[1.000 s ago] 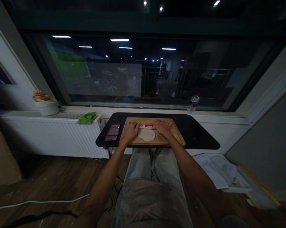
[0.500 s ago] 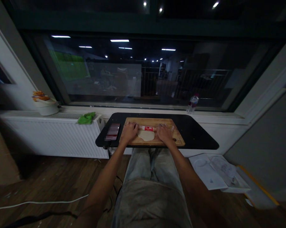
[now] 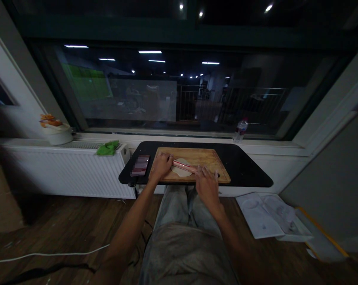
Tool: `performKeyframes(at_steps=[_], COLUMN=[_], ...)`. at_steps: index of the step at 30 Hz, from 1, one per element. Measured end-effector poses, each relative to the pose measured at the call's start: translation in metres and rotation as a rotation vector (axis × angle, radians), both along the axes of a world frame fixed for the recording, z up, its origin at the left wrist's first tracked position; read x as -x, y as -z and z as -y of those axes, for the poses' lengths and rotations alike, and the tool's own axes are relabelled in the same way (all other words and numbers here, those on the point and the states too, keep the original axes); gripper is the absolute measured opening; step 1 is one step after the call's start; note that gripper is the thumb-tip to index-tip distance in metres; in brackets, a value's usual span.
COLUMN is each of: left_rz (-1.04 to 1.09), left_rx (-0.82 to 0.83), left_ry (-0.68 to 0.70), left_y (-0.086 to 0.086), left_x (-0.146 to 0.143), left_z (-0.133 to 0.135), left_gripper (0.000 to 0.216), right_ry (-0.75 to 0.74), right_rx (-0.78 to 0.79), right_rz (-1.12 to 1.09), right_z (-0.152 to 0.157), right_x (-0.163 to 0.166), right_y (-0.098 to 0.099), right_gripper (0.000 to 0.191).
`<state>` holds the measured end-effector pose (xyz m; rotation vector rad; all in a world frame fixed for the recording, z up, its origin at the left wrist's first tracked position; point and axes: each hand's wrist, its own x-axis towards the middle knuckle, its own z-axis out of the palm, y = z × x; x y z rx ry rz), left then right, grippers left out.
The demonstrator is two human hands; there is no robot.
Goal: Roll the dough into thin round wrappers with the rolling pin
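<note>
A rolling pin (image 3: pixel 183 165) with a red and white wrapper lies slantwise across a flat, pale round of dough (image 3: pixel 180 172). My left hand (image 3: pixel 163 163) is closed on the pin's left end. At its right end, nearer to my body, my right hand (image 3: pixel 205 178) grips the pin, fingers over the top. The dough rests on a wooden cutting board (image 3: pixel 202 153), showing on both sides of the pin. Both ends of the pin are hidden under my hands.
The board sits on a black table (image 3: pixel 247 170), with a phone (image 3: pixel 141 165) to its left. Behind stand a water bottle (image 3: pixel 240 130) on the sill, a green cloth (image 3: pixel 107 148) on the radiator (image 3: pixel 78 170) and a white pot (image 3: pixel 59 134). An open white box (image 3: pixel 294 231) lies on the floor.
The rolling pin has turned from nearly level to a slant. My right hand has come toward my body with its end, while my left hand has stayed almost in place.
</note>
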<state>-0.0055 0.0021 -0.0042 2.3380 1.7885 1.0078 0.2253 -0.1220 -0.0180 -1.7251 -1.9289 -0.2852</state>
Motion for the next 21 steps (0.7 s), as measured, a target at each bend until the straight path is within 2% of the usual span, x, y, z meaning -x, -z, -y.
performKeyframes(at_steps=[4,11,21], left_rz=[-0.016,-0.020,0.022], left_rx=[-0.003,0.015,0.029], left_ry=[-0.009,-0.001,0.009], left_y=[-0.003,-0.002,0.000], left_x=[0.000,0.000,0.000], left_z=[0.002,0.002,0.000], left_gripper=[0.042,0.045,0.040], right_ry=[-0.041,-0.077,-0.094], right_rx=[-0.077,-0.056,-0.056], right_rz=[-0.004,-0.019,-0.067], right_z=[0.023,0.054,0.066], right_x=[0.007,0.017,0.021], right_y=[0.002,0.005,0.010], right_gripper=[0.055,0.053,0.052])
